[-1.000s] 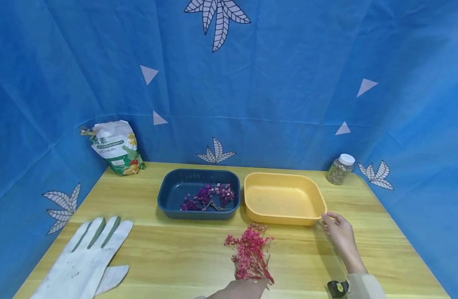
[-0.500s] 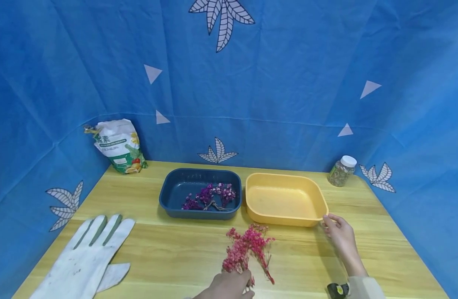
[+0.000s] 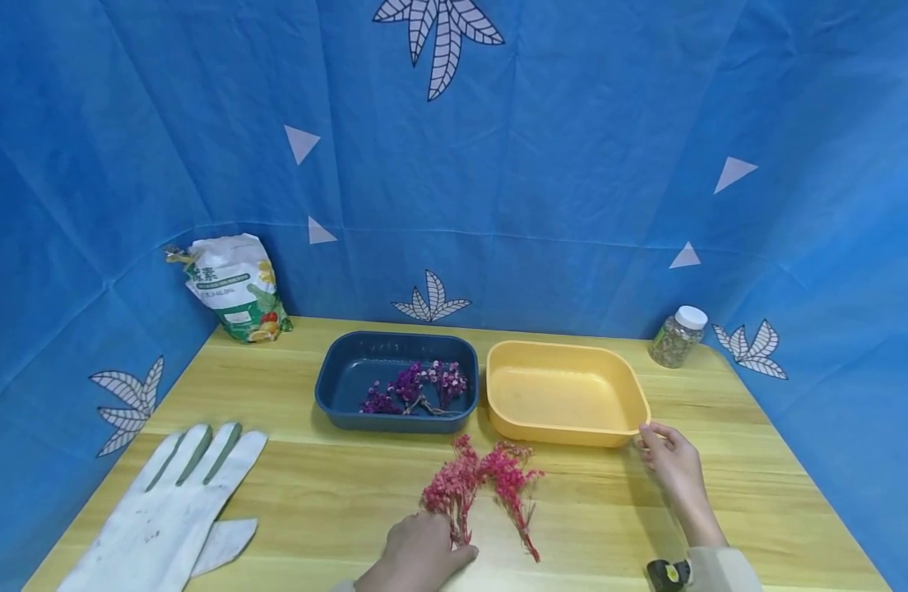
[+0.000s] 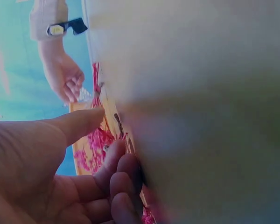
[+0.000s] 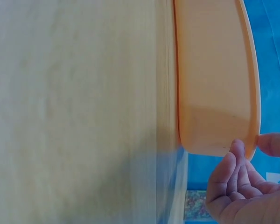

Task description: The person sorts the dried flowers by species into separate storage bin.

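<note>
Two bunches of pink dried flowers lie on the table before the trays. My left hand is at the stems of the left bunch, its thumb apart from the fingers. In the left wrist view, pink stems show right by the index fingertip. The right bunch lies beside it, stems toward the front. My right hand pinches the near right corner of a yellow tray, thumb and fingertips at its rim. A dark blue tray beside it holds purple dried flowers.
A white work glove with green finger stripes lies at the left. At the back left stands a white and green bag. A white-lidded jar stands at the back right. Blue cloth surrounds the table.
My left hand has drawn one pink bunch leftward, apart from the other, and its thumb has since spread from the fingers. My right hand stays on the yellow tray.
</note>
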A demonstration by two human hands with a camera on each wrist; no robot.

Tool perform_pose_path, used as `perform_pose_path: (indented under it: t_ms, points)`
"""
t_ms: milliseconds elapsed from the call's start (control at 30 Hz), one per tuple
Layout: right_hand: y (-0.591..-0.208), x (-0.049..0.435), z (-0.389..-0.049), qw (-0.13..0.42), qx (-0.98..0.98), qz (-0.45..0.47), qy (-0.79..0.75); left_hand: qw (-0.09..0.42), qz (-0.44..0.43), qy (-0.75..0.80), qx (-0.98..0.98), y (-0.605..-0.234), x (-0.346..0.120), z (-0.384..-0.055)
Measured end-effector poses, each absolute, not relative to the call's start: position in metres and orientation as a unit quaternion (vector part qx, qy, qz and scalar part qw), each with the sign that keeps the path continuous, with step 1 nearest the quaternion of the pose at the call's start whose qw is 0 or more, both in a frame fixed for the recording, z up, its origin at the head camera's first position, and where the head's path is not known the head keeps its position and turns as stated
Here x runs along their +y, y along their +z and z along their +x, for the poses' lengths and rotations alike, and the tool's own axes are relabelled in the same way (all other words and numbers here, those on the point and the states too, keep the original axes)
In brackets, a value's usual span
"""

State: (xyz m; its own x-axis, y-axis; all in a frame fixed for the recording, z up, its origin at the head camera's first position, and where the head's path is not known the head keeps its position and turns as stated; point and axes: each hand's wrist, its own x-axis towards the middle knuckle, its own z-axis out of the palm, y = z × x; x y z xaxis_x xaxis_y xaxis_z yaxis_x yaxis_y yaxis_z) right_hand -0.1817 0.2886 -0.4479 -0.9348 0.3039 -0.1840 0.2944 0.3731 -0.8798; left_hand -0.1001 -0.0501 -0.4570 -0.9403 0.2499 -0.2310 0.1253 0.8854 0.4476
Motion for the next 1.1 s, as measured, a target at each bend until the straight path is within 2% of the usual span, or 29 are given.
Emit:
perform_pose_path:
  t_ms: [167,667,933,1100]
  points:
    - [-0.449,0.288,-0.181,0.004,-0.826,-0.18,0.534,0.114,0.101,0.263,0.953,-0.458,-0.057,-0.102]
    - [-0.45,0.289,-0.181,0.005,-0.83,-0.18,0.528,0.12,0.086,0.256,0.955,-0.456,-0.066,-0.108]
    - [-0.449,0.289,-0.181,0.003,-0.827,-0.176,0.535,0.047,0.1,0.261,0.959,-0.461,-0.069,-0.111]
    - [-0.448,0.288,-0.18,0.002,-0.828,-0.176,0.533,0.019,0.093,0.295,0.951,-0.462,-0.071,-0.116]
